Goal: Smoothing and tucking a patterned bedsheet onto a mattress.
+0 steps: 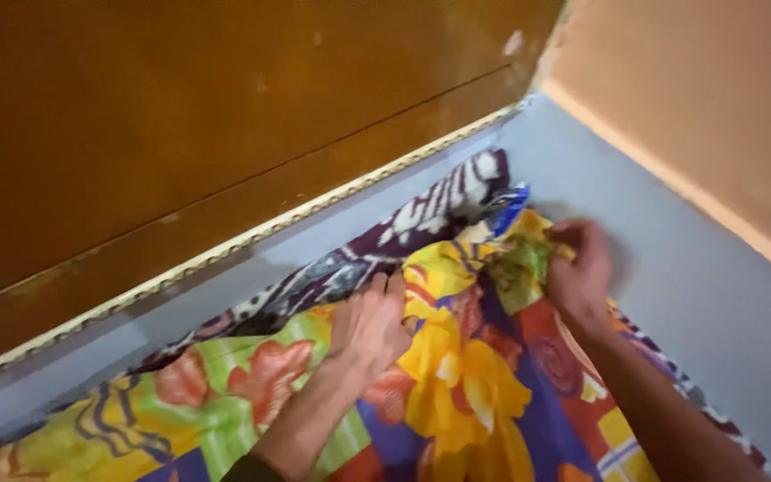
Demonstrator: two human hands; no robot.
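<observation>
In the head view, the left hand [369,326] lies flat on a bright flowered sheet [457,393], with the fingers [385,287] close together and pressed down on the cloth near a fold. The right hand [579,272] is at the far corner of the sheet; its fingers are curled and pinch a bunched green and yellow part of the cloth [519,263]. The picture is a little blurred there, so the exact grip is not clear.

The sheet has large yellow, red and orange flowers on blue and green ground. It lies on a pale blue mattress [689,295], and it covers the near part of it. Under its far edge there is a second cloth [403,232], dark purple with white stripes, which goes along the wooden headboard [180,116]. A thin braided trim [252,236] goes along the bottom of this board. On the right there is an orange wall [716,98].

As a judgement, the laying of the sheet is partly done: the near part is flat, but the far corner is bunched and wrinkled, and much blue mattress on the right is uncovered.

No packages, labels or signs are visible in this view; only a small bright blue piece [508,203] shows near the corner, and I cannot tell what it is.
</observation>
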